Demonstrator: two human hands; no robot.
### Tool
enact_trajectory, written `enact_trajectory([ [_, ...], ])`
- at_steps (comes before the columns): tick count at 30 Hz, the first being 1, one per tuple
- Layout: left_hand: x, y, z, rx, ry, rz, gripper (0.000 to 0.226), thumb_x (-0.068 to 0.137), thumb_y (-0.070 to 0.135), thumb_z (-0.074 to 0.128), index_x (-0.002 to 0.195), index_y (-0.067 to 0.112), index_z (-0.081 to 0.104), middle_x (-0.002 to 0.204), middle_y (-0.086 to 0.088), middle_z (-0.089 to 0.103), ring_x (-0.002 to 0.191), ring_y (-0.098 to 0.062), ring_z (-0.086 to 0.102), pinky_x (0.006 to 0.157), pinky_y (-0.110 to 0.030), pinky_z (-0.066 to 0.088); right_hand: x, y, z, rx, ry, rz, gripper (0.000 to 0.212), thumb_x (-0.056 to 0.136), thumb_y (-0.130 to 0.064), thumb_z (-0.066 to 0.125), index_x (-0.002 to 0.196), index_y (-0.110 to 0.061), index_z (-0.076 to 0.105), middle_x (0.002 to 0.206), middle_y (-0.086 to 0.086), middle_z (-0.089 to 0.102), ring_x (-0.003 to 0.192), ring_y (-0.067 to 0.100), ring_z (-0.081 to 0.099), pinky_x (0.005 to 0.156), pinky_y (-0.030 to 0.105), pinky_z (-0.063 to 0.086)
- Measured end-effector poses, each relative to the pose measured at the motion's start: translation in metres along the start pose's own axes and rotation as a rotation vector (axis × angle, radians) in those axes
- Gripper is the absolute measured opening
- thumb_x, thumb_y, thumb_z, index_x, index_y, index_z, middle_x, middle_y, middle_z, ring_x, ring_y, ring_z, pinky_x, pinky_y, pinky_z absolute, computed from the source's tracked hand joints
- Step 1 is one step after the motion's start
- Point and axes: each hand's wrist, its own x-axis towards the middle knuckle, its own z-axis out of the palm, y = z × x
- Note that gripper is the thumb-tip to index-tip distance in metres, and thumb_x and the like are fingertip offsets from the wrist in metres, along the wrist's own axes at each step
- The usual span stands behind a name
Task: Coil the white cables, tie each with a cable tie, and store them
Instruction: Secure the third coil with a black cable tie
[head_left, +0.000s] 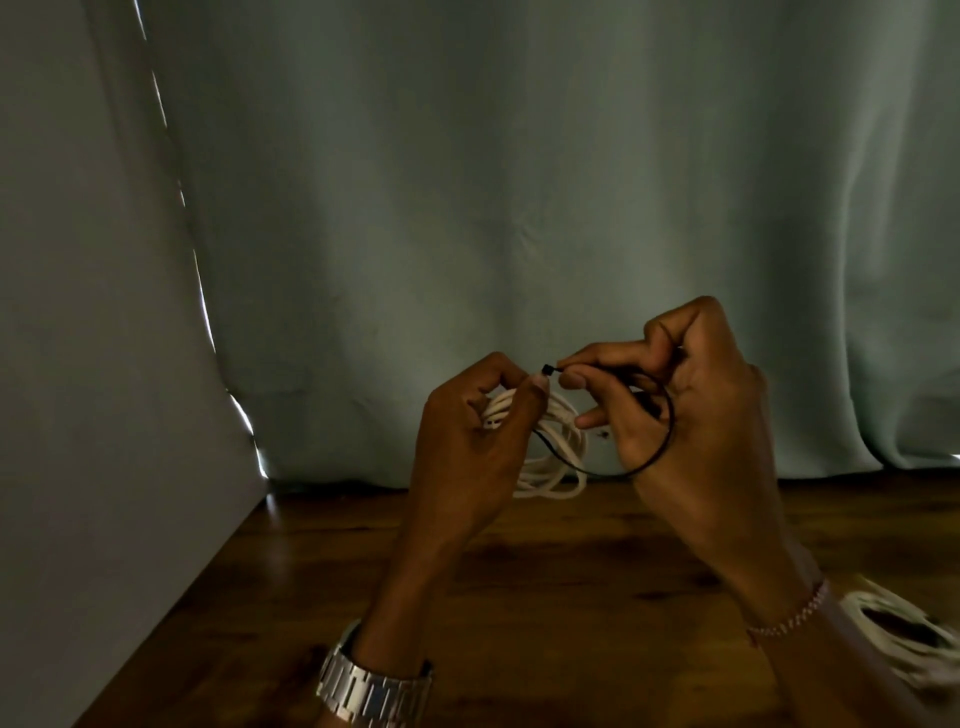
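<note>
A coiled white cable (558, 457) hangs in the air above the wooden table (545, 597), held by my left hand (467, 447), whose fingers curl round the top of the coil. A thin black cable tie (660, 447) loops around the coil and curves out to the right. My right hand (691, 415) pinches the tie near its small square head (547, 370), which sits between the two thumbs. Part of the coil is hidden behind my left hand.
Another bundle of white cable (904, 639) lies on the table at the lower right, blurred. A grey-green curtain (519, 208) hangs behind the table. A pale wall (78, 415) borders the table on the left.
</note>
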Motion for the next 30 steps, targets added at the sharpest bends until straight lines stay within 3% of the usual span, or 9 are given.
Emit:
enact_trajectory([
  [13, -0.0002, 0.0008, 0.0002, -0.021, -0.028, -0.009, 0.025, 0.097, 0.021, 0.062, 0.073, 0.022, 0.058, 0.054, 0.014, 0.055, 0.045, -0.001, 0.048, 0.05, -0.019, 0.035, 0.0009, -0.0037, -0.0034, -0.022, -0.028, 0.019, 0.026, 0.092, -0.007, 0.066, 0.089, -0.014, 0.041, 0.092, -0.003, 0.073, 0.087, -0.001, 0.073, 0.058, 0.018, 0.058],
  [18, -0.0001, 0.0024, -0.0015, 0.007, -0.02, 0.006, 0.023, 0.097, 0.022, 0.062, 0.074, 0.022, 0.059, 0.055, 0.016, 0.057, 0.049, 0.0, 0.053, 0.052, -0.025, 0.045, 0.0007, -0.0053, -0.0039, -0.003, -0.042, 0.023, 0.031, 0.092, -0.007, 0.066, 0.086, -0.022, 0.04, 0.091, -0.005, 0.072, 0.088, 0.0, 0.073, 0.059, 0.02, 0.06],
  [24, -0.0014, 0.0043, 0.0002, 0.015, -0.04, 0.017, 0.022, 0.097, 0.02, 0.062, 0.076, 0.013, 0.06, 0.056, 0.017, 0.058, 0.05, 0.001, 0.054, 0.05, -0.018, 0.043, 0.001, -0.0035, -0.0055, -0.038, -0.027, 0.029, 0.028, 0.091, -0.01, 0.068, 0.089, -0.017, 0.041, 0.089, -0.003, 0.073, 0.083, 0.002, 0.074, 0.056, 0.022, 0.059],
  [30, -0.0017, 0.0029, -0.0001, 0.02, -0.064, 0.033, 0.023, 0.097, 0.025, 0.062, 0.077, 0.013, 0.062, 0.06, 0.014, 0.061, 0.052, 0.0, 0.056, 0.052, -0.018, 0.041, 0.0003, -0.0004, -0.008, -0.181, -0.009, -0.098, 0.023, 0.085, -0.018, 0.078, 0.095, -0.008, 0.061, 0.089, -0.003, 0.074, 0.085, 0.0, 0.072, 0.063, 0.02, 0.059],
])
